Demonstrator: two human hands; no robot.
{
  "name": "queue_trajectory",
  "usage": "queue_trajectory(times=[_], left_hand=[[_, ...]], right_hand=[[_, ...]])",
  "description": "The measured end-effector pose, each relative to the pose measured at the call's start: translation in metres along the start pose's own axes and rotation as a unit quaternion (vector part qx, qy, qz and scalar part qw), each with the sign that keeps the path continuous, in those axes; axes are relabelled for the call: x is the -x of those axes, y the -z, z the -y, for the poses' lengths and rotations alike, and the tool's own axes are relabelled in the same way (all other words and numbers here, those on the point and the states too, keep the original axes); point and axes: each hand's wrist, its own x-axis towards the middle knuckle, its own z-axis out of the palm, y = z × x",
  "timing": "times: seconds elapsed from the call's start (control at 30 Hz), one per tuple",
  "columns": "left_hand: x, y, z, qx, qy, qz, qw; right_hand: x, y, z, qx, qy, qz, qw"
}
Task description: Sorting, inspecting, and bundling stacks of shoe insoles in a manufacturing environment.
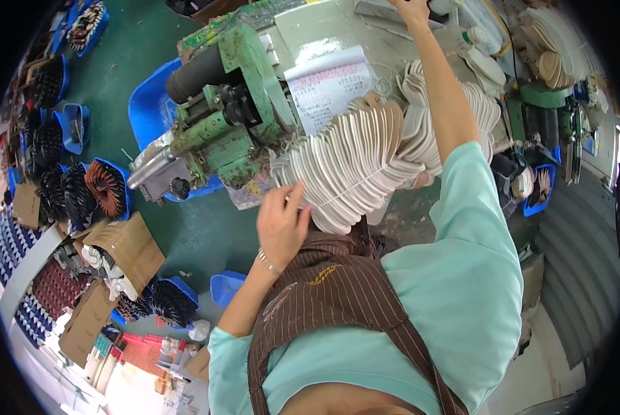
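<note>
Left of the white insoles [351, 162], the nearer left hand [282, 225] is loosely spread; the right hand [413, 12] cannot be judged.

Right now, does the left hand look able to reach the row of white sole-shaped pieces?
Probably yes: the left hand is beside the white sole-shaped pieces, with nothing visible between; whether they touch is unclear.

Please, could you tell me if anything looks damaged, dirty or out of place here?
Yes, two things. The green machine beside the white stacked pieces has dark blotches, perhaps grime or worn paint. At left, white material bunches untidily at the edge of an open cardboard box.
</note>
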Motion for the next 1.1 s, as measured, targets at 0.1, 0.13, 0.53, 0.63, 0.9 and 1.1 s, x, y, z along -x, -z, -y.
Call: queue_trajectory(times=[0.1, 0.13, 0.53, 0.63, 0.9, 1.1], left_hand=[[-0.026, -0.046, -0.003, 0.052, -0.067, 0.038, 0.996], [-0.033, -0.061, -0.001, 0.05, -0.071, 0.035, 0.996], [-0.073, -0.141, 0.024, -0.052, -0.101, 0.008, 0.994], [-0.061, -0.138, 0.03, -0.044, -0.096, -0.006, 0.994], [-0.053, -0.141, 0.043, -0.071, -0.068, -0.014, 0.995], [-0.042, -0.134, 0.056, -0.093, -0.045, -0.019, 0.995]], right_hand=[[0.099, 0.061, 0.022, -0.117, 0.095, 0.022, 0.988], [0.14, 0.068, 0.026, -0.118, 0.112, 0.025, 0.986], [0.36, 0.12, -0.021, 0.076, 0.076, 0.167, 0.98], [0.37, 0.114, -0.031, 0.033, 0.107, 0.196, 0.974], [0.361, 0.108, -0.034, 0.09, 0.105, 0.24, 0.961], [0.356, 0.106, -0.029, 0.052, 0.041, 0.233, 0.97]])
